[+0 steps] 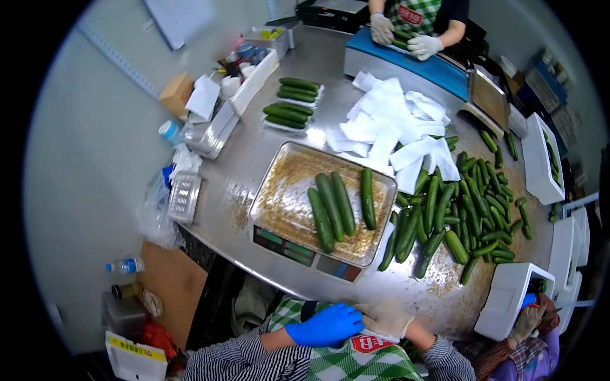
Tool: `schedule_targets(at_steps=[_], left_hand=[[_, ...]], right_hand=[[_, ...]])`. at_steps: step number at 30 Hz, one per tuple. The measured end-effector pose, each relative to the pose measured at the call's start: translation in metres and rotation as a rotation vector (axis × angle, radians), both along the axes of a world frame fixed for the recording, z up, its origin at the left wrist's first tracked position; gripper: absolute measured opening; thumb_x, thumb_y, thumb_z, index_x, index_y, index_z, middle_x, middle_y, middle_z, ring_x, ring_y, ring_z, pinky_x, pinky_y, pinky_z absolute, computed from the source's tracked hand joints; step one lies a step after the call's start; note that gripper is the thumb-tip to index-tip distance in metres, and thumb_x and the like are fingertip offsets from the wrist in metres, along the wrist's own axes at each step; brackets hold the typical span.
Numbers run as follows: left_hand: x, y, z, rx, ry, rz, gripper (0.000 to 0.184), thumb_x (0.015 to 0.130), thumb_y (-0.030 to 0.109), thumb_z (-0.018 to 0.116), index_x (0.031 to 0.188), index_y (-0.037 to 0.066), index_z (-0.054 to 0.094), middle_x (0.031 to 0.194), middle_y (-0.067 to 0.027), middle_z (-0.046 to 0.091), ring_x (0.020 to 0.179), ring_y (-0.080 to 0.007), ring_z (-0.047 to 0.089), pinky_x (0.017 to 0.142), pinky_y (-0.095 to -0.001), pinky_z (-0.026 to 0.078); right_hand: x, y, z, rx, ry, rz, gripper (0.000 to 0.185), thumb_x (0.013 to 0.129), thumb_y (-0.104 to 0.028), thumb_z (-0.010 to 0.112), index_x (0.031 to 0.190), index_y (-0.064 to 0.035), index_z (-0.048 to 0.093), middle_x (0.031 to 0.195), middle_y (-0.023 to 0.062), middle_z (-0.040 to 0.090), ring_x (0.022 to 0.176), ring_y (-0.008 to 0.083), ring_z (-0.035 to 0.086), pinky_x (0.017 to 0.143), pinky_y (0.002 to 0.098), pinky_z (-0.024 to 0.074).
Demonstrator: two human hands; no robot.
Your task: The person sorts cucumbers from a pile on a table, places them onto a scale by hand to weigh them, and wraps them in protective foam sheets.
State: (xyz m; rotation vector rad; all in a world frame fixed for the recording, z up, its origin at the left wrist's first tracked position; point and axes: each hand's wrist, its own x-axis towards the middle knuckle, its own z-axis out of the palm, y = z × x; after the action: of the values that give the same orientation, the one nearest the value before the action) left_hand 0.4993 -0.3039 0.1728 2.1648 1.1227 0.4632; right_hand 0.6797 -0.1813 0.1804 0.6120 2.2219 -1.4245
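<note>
My left hand (329, 324), in a blue glove, rests low against my green checked apron, fingers loosely laid together. Beside it, touching, lies my right hand (387, 319) in a pale glove, its fingers pointing left. I see nothing held in either; a bit of white material shows just below them. In front of me stands a scale with a stained metal tray (286, 184). Several cucumbers (335, 203) lie on that tray, one apart on the right. To the right spreads a big heap of loose cucumbers (470, 213).
White paper sheets (387, 120) partly cover the heap. Two wrapped packs of cucumbers (289, 114) sit behind the tray. Across the table, a co-worker's gloved hands (424, 47) hold cucumbers over a blue-topped machine (406, 66). White foam boxes (502, 298) and another person are at right.
</note>
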Motion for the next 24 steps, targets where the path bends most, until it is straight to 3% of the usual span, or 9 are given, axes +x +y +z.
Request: schedule_targets(at_steps=[2, 3, 6, 9, 12, 13, 18, 19, 24], left_hand=[[-0.003, -0.010, -0.001, 0.011, -0.075, -0.001, 0.026, 0.080, 0.016, 0.062, 0.103, 0.006, 0.064, 0.102, -0.0120, 0.060, 0.098, -0.0297, 0.060, 0.084, -0.0424, 0.047], [-0.004, -0.015, -0.003, 0.036, -0.109, 0.029, 0.028, 0.079, 0.016, 0.063, 0.105, 0.007, 0.064, 0.103, -0.0131, 0.059, 0.101, -0.0304, 0.060, 0.084, -0.0416, 0.047], [-0.017, -0.024, 0.002, 0.086, -0.031, -0.008, 0.025, 0.080, 0.017, 0.062, 0.103, 0.008, 0.064, 0.105, -0.0125, 0.059, 0.100, -0.0305, 0.060, 0.085, -0.0410, 0.047], [-0.028, -0.032, 0.004, 0.296, -0.007, 0.036, 0.019, 0.081, 0.018, 0.060, 0.098, 0.009, 0.062, 0.100, -0.0105, 0.058, 0.095, -0.0294, 0.059, 0.083, -0.0401, 0.046], [-0.045, -0.044, 0.013, 0.220, 0.033, -0.038, 0.015, 0.082, 0.018, 0.057, 0.094, 0.010, 0.061, 0.093, -0.0087, 0.055, 0.090, -0.0279, 0.058, 0.079, -0.0393, 0.047], [-0.052, -0.047, 0.010, 0.218, 0.016, -0.032, 0.015, 0.083, 0.018, 0.057, 0.095, 0.009, 0.061, 0.092, -0.0086, 0.055, 0.089, -0.0277, 0.058, 0.079, -0.0389, 0.047], [-0.070, -0.057, 0.002, 0.175, -0.089, 0.015, 0.020, 0.085, 0.017, 0.057, 0.102, 0.008, 0.060, 0.091, -0.0095, 0.054, 0.088, -0.0278, 0.058, 0.077, -0.0388, 0.048], [-0.072, -0.059, -0.002, 0.106, -0.057, -0.005, 0.025, 0.086, 0.017, 0.057, 0.109, 0.008, 0.061, 0.095, -0.0105, 0.057, 0.091, -0.0292, 0.058, 0.080, -0.0402, 0.048], [-0.088, -0.056, -0.003, -0.017, -0.062, -0.044, 0.031, 0.089, 0.022, 0.060, 0.118, 0.010, 0.062, 0.103, -0.0113, 0.060, 0.095, -0.0304, 0.059, 0.084, -0.0412, 0.048]], right_hand=[[-0.005, -0.019, 0.004, -0.047, -0.081, -0.042, 0.048, 0.099, -0.037, 0.046, 0.131, -0.0018, 0.056, 0.112, 0.0248, 0.066, 0.107, 0.0414, 0.062, 0.093, 0.0460, 0.0481], [-0.002, -0.026, -0.006, -0.016, 0.008, -0.059, 0.045, 0.099, -0.035, 0.047, 0.129, -0.0027, 0.058, 0.112, 0.0246, 0.066, 0.105, 0.0411, 0.062, 0.093, 0.0454, 0.0486], [-0.017, -0.040, 0.002, -0.156, -0.053, -0.205, 0.041, 0.098, -0.033, 0.049, 0.125, -0.0036, 0.060, 0.110, 0.0249, 0.066, 0.102, 0.0406, 0.064, 0.091, 0.0442, 0.0496], [-0.035, -0.056, 0.007, -0.053, 0.060, -0.327, 0.038, 0.097, -0.032, 0.050, 0.121, -0.0045, 0.062, 0.103, 0.0251, 0.067, 0.095, 0.0411, 0.065, 0.085, 0.0445, 0.0515], [-0.046, -0.053, -0.019, 0.293, -0.077, -0.363, 0.038, 0.097, -0.033, 0.050, 0.120, -0.0054, 0.063, 0.096, 0.0245, 0.068, 0.090, 0.0417, 0.066, 0.080, 0.0466, 0.0525], [-0.040, -0.052, -0.038, 0.347, -0.085, -0.356, 0.037, 0.097, -0.034, 0.050, 0.118, -0.0064, 0.064, 0.092, 0.0246, 0.068, 0.087, 0.0415, 0.067, 0.077, 0.0477, 0.0529], [-0.070, -0.058, -0.018, 0.348, 0.063, -0.226, 0.034, 0.097, -0.034, 0.051, 0.113, -0.0061, 0.064, 0.092, 0.0226, 0.068, 0.086, 0.0396, 0.067, 0.075, 0.0482, 0.0524], [-0.080, -0.054, -0.013, 0.371, 0.106, -0.195, 0.033, 0.097, -0.033, 0.053, 0.112, -0.0060, 0.063, 0.091, 0.0220, 0.068, 0.086, 0.0394, 0.066, 0.075, 0.0486, 0.0522], [-0.131, -0.026, 0.022, 0.680, 0.381, -0.407, 0.026, 0.089, -0.019, 0.063, 0.110, -0.0036, 0.062, 0.085, 0.0195, 0.064, 0.081, 0.0391, 0.064, 0.073, 0.0492, 0.0512]])
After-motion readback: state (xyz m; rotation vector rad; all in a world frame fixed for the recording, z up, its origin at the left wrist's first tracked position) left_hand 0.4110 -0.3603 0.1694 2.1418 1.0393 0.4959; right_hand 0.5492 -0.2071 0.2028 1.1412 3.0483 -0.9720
